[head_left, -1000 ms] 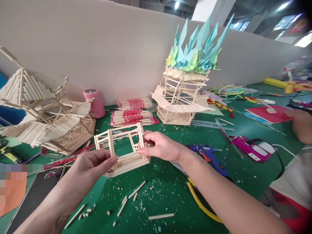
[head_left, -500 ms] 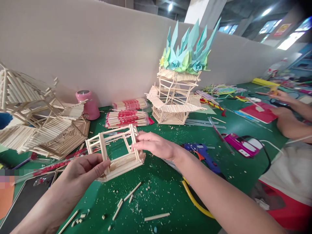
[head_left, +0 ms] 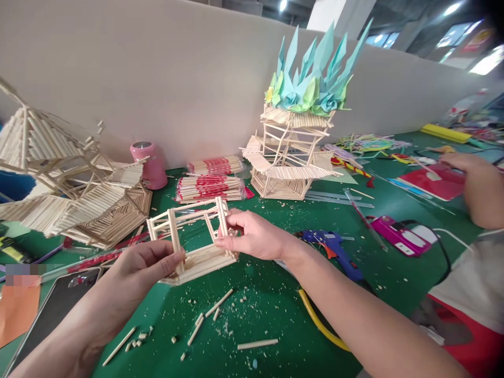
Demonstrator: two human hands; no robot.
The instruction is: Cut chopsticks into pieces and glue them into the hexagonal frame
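Note:
A small box-shaped frame of pale wooden sticks (head_left: 208,265) is held above the green table, its base filled in and its sides mostly open. My left hand (head_left: 147,268) pinches its lower left corner post. Thumb and fingers of my right hand (head_left: 252,234) close on the right-hand posts. Below the frame, short cut stick pieces (head_left: 258,344) and crumbs lie scattered. To the right of my right hand rests a blue glue gun (head_left: 334,249).
Behind stand a stick model with teal paper leaves (head_left: 297,173), packs of sticks (head_left: 210,189) and a pink bottle (head_left: 151,165). Another stick model (head_left: 79,205) and a phone (head_left: 51,320) are left. A magenta box (head_left: 399,233) and another person's arm (head_left: 482,184) are right.
The view has shifted slightly left, so most things appear further right. Both hands still hold the stick frame. The other person's hand at right has changed position.

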